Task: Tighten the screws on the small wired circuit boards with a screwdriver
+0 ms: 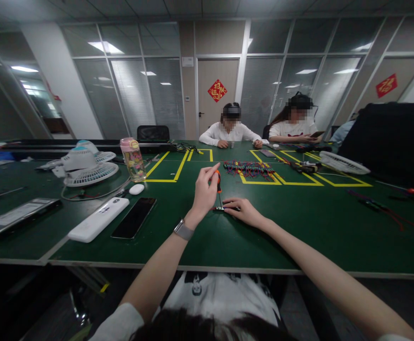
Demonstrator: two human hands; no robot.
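Observation:
My left hand (pixel 204 190), a watch at its wrist, is closed round the orange and black handle of a screwdriver (pixel 218 182). The screwdriver stands upright, its thin shaft pointing down at a small dark circuit board (pixel 218 209) on the green table. Fingers of my right hand (pixel 245 211) press on the right end of that board and hold it against the table. The fine detail of the board is too small to make out. Beyond my hands lies a row of similar boards with red and blue wires (pixel 251 169).
To the left lie a black phone (pixel 135 218), a white power bank (pixel 99 219), a white earbud case (pixel 136 189), a pink-lidded bottle (pixel 133 160) and white fans (pixel 89 168). Yellow tape (pixel 181 168) marks the table. Two people sit opposite; a black screen-like panel (pixel 393 147) stands right.

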